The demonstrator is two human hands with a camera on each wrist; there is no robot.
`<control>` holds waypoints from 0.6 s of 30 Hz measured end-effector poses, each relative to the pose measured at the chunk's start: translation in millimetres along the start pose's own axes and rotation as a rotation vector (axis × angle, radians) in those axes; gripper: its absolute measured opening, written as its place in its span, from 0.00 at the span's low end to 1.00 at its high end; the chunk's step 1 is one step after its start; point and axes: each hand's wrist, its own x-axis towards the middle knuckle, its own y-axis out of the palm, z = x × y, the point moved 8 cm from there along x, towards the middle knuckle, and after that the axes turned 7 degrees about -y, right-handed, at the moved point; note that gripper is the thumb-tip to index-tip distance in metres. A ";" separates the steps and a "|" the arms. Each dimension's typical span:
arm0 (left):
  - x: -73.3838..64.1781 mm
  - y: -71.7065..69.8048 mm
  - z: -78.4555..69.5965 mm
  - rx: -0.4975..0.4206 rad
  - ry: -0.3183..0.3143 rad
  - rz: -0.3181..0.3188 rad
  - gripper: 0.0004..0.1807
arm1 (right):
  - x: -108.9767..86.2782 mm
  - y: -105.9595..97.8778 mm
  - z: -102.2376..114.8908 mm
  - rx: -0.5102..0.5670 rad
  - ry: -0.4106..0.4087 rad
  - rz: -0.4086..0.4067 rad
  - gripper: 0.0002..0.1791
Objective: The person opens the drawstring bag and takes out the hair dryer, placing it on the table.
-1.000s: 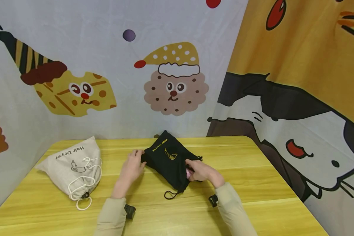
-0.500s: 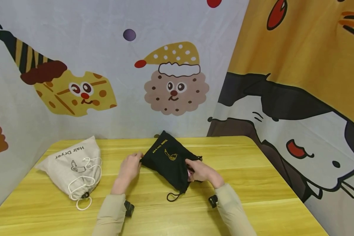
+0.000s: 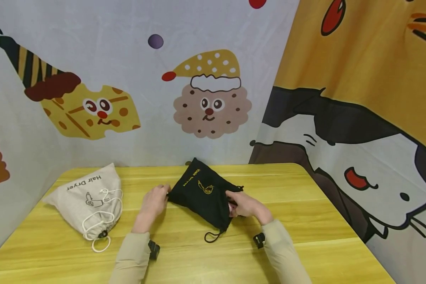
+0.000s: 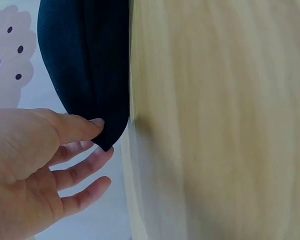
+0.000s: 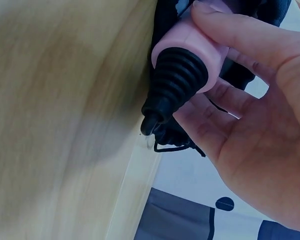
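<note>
A black drawstring bag (image 3: 195, 193) printed "Hair Dryer" in yellow lies at a slant on the table. My left hand (image 3: 154, 203) pinches its left bottom corner; the left wrist view shows the thumb (image 4: 80, 128) and fingers at the black tip (image 4: 107, 135). At the bag's mouth, my right hand (image 3: 246, 205) grips a pink hair dryer (image 5: 185, 42) by the end of its handle. A ribbed black cord sleeve (image 5: 177, 80) sticks out of that end. The rest of the dryer is hidden inside the bag.
To the left lies a beige drawstring bag (image 3: 96, 199), also printed "Hair Dryer", with loose white cords (image 3: 98, 215). A black cord loop (image 3: 212, 237) trails from the black bag onto the wooden table (image 3: 206, 264). A printed cartoon curtain (image 3: 156, 118) hangs behind the table.
My left hand has drawn the bag's corner a little to the left, stretching the cloth. My right hand has shifted slightly right with the dryer handle, and the cord loop has slid right.
</note>
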 end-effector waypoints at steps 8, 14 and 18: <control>-0.7 0.1 0.8 0.001 0.003 0.022 0.10 | -4.4 -3.7 -2.6 -0.022 -0.042 -0.011 0.20; -2.1 -1.5 1.7 0.002 -0.005 0.029 0.10 | -7.0 -5.3 -7.0 -0.030 -0.053 -0.012 0.21; -3.1 -2.6 2.8 0.001 -0.003 0.033 0.09 | -8.8 -6.9 -8.1 -0.039 -0.056 -0.014 0.22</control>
